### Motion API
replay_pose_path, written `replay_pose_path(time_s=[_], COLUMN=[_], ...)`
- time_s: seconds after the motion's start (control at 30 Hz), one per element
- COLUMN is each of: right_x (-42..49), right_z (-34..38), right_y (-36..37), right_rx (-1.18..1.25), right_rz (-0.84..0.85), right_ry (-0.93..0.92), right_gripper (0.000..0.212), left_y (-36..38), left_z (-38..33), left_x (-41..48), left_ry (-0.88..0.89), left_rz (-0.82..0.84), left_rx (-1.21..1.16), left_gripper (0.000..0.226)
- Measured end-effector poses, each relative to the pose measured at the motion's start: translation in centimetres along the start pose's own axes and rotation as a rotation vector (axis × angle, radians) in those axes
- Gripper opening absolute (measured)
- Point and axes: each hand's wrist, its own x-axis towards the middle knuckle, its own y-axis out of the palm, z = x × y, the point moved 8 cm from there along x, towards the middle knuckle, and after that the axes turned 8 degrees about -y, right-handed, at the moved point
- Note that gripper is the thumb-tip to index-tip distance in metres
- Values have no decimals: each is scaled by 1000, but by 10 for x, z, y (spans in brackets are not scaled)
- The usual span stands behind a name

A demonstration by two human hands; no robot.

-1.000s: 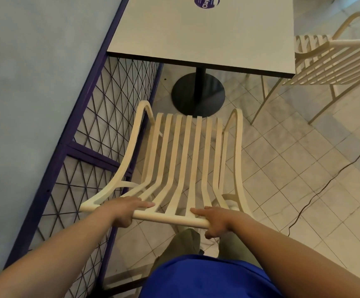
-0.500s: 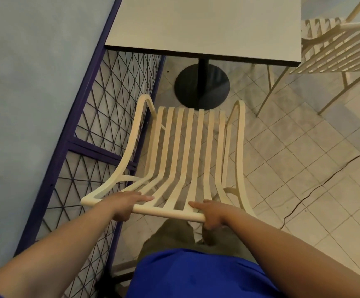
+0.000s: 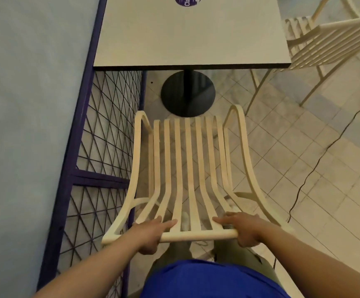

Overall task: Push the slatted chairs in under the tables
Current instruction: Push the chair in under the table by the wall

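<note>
A cream slatted chair (image 3: 188, 168) stands in front of me, its seat pointing at a white square table (image 3: 187, 35) on a black pedestal base (image 3: 187, 94). The seat's front edge lies just short of the table's near edge and over the base's rim. My left hand (image 3: 151, 234) grips the chair's top rail left of the middle. My right hand (image 3: 242, 230) grips the same rail near its right end. Both hands have fingers curled over the rail.
A purple-framed wire mesh fence (image 3: 101, 160) runs close along the chair's left side, with a pale blue wall behind it. A second slatted chair (image 3: 329, 41) stands at the table's right. A black cable (image 3: 316, 162) crosses the tiled floor on the right.
The chair has straightened to face the table squarely, and its seat front sits closer to the pedestal base. Both hands keep hold of the top rail.
</note>
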Motion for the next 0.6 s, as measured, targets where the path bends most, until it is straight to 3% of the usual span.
replay_pose_path(time_s=[0.6], right_x=[14], right_z=[1], right_y=[17], right_rx=[73], right_rz=[37], right_ry=[-13], right_gripper=[99], left_y=[-5], left_z=[12], left_x=[-8], left_ry=[25], left_rz=[15], left_rx=[5], left_gripper=[102])
